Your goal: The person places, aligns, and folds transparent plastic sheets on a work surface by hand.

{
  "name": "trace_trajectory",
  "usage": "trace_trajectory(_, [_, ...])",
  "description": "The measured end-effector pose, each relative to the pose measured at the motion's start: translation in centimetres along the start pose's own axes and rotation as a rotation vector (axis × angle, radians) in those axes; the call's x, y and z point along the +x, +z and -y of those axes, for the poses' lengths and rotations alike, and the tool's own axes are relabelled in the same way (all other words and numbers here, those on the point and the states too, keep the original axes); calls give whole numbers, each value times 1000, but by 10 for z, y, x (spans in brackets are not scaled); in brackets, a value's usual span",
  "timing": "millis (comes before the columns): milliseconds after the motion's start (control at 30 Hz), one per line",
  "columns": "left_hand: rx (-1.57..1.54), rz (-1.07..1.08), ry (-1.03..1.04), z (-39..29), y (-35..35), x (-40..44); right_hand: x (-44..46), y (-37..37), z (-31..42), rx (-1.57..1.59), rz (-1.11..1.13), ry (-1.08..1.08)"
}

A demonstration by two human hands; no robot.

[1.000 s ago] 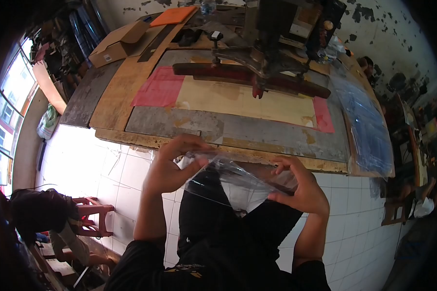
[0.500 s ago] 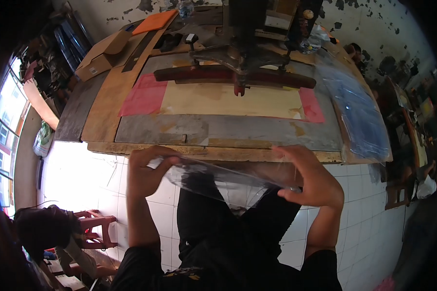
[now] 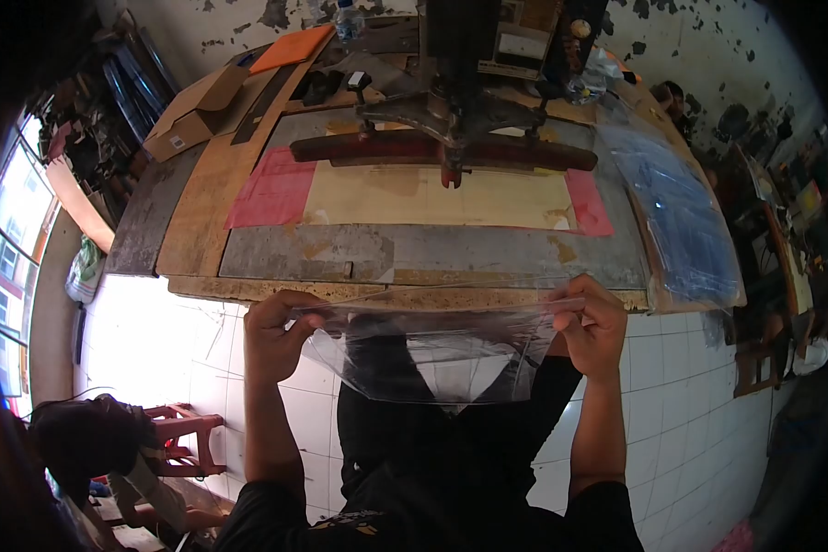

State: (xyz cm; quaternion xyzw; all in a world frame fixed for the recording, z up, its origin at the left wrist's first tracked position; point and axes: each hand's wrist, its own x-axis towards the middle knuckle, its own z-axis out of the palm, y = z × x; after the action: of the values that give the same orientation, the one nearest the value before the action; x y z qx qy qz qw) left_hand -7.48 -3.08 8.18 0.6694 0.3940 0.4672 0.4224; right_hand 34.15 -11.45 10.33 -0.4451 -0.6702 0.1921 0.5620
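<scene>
A clear plastic sheet [image 3: 432, 363] is stretched between my two hands, above my lap and just in front of the bench edge. My left hand [image 3: 279, 336] pinches its left upper corner between thumb and fingers. At the right upper corner, my right hand [image 3: 592, 327] grips it the same way. The sheet hangs down with its lower edge over my dark trousers. Beyond it, a cream panel [image 3: 432, 195] with pink ends lies on the grey plate [image 3: 294, 250], under the dark red bar of a press [image 3: 368, 149].
Blue-tinted clear sheets [image 3: 685, 225] lie at the bench's right. An open cardboard box [image 3: 193, 115], an orange folder [image 3: 292, 49] and a bottle [image 3: 348, 20] are at the back left. Another person [image 3: 87, 442] is at the lower left beside a red stool [image 3: 189, 437].
My hands have moved apart, and the sheet, bunched earlier, is now spread wide. My right hand has closed on its right corner. The view has shifted slightly.
</scene>
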Motion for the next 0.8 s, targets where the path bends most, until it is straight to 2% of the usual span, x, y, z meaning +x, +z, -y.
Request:
trace_trajectory(133, [24,-23,-8,6,-2,2,-1,1,-1,-2,-1,-25])
trace_trajectory(233, [-12,5,-1,-7,3,5,-4,6,3,57,-30,77])
trace_trajectory(300, [-33,22,-11,-11,5,7,-3,16,15,245,-187,284])
trace_trajectory(400, [-3,36,-96,-4,5,9,-2,19,16,204,-224,325])
trace_trajectory(800, [-135,73,-181,0,9,17,5,11,11,219,-164,411])
